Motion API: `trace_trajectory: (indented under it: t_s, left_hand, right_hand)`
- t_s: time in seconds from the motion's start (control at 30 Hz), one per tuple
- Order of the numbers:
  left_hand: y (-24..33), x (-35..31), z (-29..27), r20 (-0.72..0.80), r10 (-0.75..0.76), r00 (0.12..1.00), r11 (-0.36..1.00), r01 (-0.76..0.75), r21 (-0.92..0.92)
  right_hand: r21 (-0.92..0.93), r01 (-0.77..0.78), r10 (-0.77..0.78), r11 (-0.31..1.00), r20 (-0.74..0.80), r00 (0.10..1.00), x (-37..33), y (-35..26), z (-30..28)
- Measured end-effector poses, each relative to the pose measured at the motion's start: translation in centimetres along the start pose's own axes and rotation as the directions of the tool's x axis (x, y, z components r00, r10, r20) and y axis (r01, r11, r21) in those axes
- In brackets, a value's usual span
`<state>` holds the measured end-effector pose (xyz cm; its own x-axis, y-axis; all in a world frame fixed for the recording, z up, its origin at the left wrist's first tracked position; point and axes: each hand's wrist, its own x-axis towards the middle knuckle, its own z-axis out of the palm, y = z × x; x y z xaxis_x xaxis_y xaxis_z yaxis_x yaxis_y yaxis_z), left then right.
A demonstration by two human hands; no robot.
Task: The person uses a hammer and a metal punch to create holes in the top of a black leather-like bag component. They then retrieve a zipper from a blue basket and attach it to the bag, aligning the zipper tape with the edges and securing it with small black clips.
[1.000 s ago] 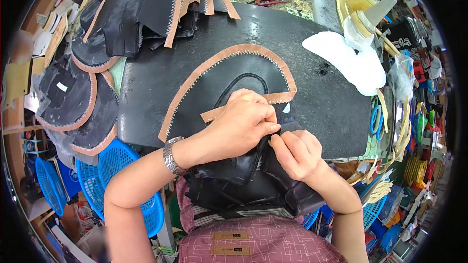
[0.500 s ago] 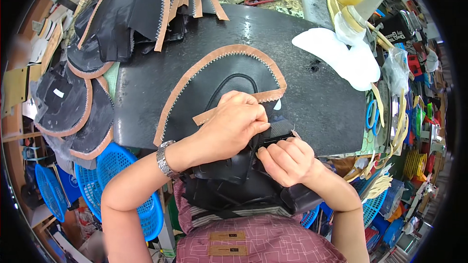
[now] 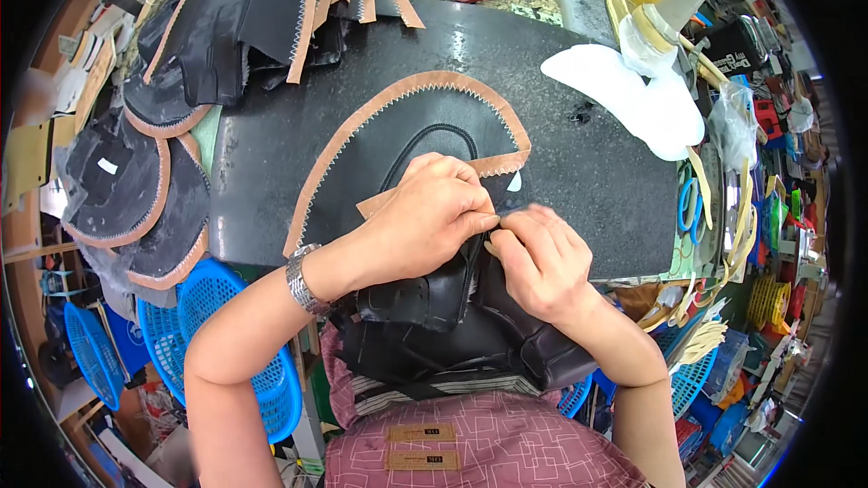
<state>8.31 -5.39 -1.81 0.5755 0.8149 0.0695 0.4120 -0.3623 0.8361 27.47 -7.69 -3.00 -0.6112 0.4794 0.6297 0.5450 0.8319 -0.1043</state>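
Observation:
A black leather shoe upper (image 3: 362,167) lies in front of me, its curved rim edged with a tan strip (image 3: 449,80) held by zigzag stitching. My left hand (image 3: 429,217) rests over its lower part, thumb and forefinger pinching the black leather edge. Close beside it, my right hand (image 3: 542,262) has its fingers curled in a pinch at the same edge; its fingertips are slightly blurred. The upper's lower black part (image 3: 411,305) hangs toward my lap. Just what lies between the fingertips is mostly hidden.
The black work board (image 3: 597,217) spreads under the upper. More tan-edged uppers (image 3: 262,27) are piled at the far left, others (image 3: 117,181) below them. At right are a white sheet (image 3: 624,95), a glue pot with brush (image 3: 651,36) and blue-handled scissors (image 3: 690,206). Blue baskets (image 3: 212,307) stand lower left.
My right hand has moved up and closer to my left fingertips, and a dark strip of leather it held has dropped from view. The upper and left hand have shifted slightly away from me.

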Motion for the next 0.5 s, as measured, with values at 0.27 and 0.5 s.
trace_trajectory:
  t_s: [0.27, 0.5]
  left_hand:
    - [0.03, -0.11, 0.00, -0.029, -0.019, 0.999, 0.999, 0.019, -0.028]
    - [0.04, -0.17, -0.14, -0.036, -0.026, 0.999, 0.999, 0.025, -0.039]
  right_hand:
    - [0.054, 0.079, -0.081, 0.995, 0.039, 0.996, 0.08, -0.11, -0.49]
    - [0.006, 0.125, -0.125, 0.992, 0.007, 0.992, 0.20, 0.13, -0.27]
